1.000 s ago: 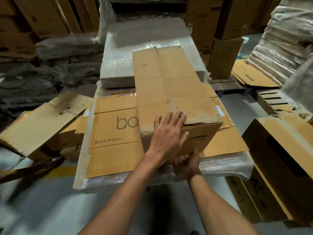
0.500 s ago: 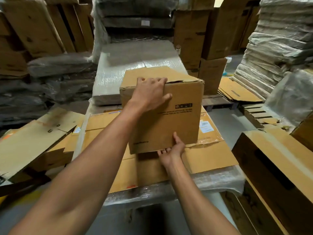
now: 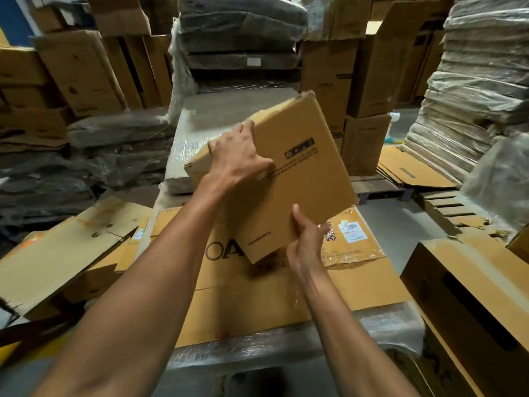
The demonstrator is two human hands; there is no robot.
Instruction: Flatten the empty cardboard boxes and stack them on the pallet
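A strip of blue wall shows at the far left. Dark bundles wrapped in plastic film lie in layers on the left side. A taller stack of dark wrapped slabs stands far in the middle, with a small white label on its front. On the right rises a pale wrapped stack, with grey floor near it.

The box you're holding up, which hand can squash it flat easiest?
Probably the left hand: it grips the upper corner of the tilted box, palm on its face, ready to press. The right hand pinches the bottom edge, steadying it from below.
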